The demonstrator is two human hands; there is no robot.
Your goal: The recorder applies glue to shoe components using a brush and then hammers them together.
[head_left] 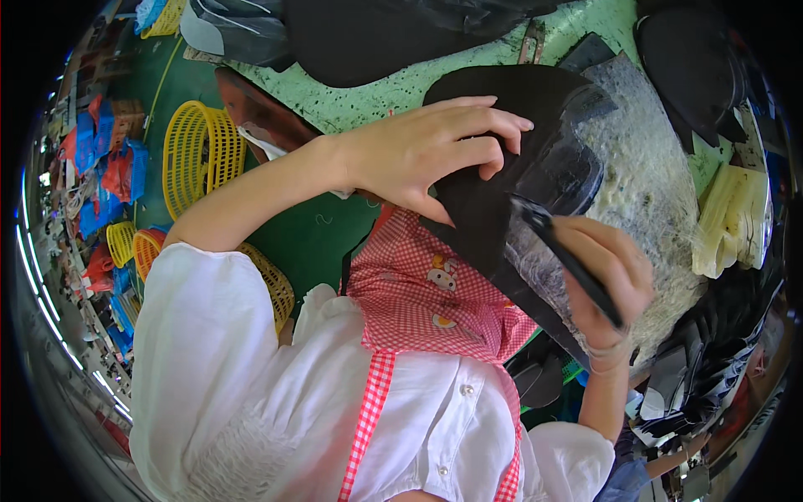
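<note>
My left hand [443,146] lies over a black flat sheet piece [473,88] on the worktable, fingers bent and spread, thumb apart near the sheet's near edge. Closed around a long, narrow black object [585,272] is my right hand [615,272]; I cannot make out whether it is a tool or a folded piece. Its far end reaches a glossy dark curved piece [569,180] resting on the black sheet. Beneath my right hand spreads a rough, whitish-grey smeared surface [648,180].
Large black pieces [360,42] lie on the green speckled table [335,99] at the back. A small metal tool [532,42] rests there. Pale yellow blocks [734,217] stand at right, above stacked black pieces [711,351]. Yellow baskets [188,159] sit on the floor at left.
</note>
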